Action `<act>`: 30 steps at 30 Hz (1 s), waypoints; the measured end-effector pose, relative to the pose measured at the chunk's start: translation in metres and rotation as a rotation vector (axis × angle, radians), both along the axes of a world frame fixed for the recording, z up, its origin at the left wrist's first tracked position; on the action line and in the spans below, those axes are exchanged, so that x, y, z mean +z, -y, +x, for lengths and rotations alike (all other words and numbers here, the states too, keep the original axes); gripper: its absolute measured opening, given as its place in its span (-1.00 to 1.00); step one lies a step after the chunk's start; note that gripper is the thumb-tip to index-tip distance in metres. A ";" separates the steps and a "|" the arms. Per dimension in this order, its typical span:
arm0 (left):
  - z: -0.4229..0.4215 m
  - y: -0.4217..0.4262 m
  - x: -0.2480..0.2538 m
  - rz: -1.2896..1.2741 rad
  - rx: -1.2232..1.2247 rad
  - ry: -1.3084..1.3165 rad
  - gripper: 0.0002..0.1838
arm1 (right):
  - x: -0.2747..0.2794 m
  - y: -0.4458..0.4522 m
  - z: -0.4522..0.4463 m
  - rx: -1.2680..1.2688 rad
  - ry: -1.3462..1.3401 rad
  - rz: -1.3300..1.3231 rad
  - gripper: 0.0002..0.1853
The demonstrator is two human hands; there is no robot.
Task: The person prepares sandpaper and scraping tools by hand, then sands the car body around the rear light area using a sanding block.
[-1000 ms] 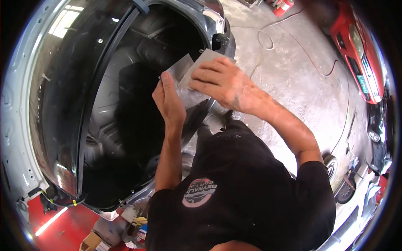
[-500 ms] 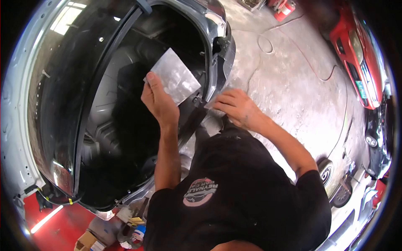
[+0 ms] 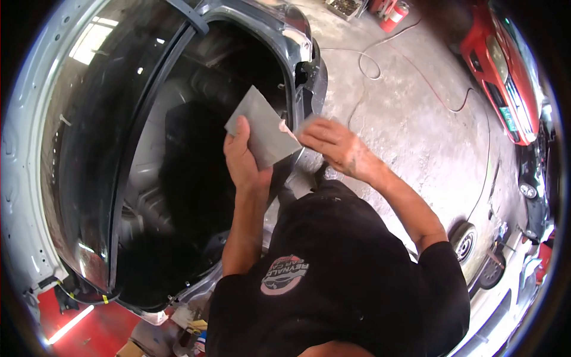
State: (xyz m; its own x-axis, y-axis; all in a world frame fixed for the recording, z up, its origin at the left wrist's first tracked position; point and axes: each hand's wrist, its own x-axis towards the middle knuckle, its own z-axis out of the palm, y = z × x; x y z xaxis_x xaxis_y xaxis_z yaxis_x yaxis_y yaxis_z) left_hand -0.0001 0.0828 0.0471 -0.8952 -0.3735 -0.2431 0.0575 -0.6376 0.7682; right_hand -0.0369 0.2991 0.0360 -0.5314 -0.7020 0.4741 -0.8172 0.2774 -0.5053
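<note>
My left hand [image 3: 245, 157] gripping grey plate [image 3: 262, 134], pink dab [image 3: 286, 127] at edge, right hand [image 3: 338, 147] closed on thin piece [image 3: 306, 124] (blurred).

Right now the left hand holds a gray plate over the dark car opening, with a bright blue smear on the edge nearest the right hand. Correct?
No, the smear is pale pink, as the head view shows. The left hand does hold the gray plate over the dark car opening, smear nearest the right hand.
</note>
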 end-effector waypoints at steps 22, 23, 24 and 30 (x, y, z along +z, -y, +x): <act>-0.014 0.010 0.003 -0.469 0.108 0.059 -0.45 | 0.012 0.025 0.011 -0.043 -0.160 0.110 -0.58; -0.015 0.010 0.011 -0.450 0.173 0.054 -0.45 | 0.006 0.021 0.010 -0.039 -0.144 0.137 -0.57; -0.017 0.008 0.024 -0.429 0.233 0.048 -0.45 | 0.002 0.016 0.009 -0.039 -0.128 0.165 -0.56; -0.019 0.022 0.008 -0.368 0.184 0.008 -0.54 | 0.040 0.004 0.007 -0.013 0.127 -0.270 -0.53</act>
State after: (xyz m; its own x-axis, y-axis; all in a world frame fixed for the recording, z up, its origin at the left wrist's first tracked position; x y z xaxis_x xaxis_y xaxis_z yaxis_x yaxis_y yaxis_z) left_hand -0.0193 0.0607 0.0552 -0.8037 -0.5909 -0.0700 0.1379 -0.2995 0.9441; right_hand -0.0297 0.2950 0.0763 -0.6068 -0.5524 0.5715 -0.7398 0.1297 -0.6602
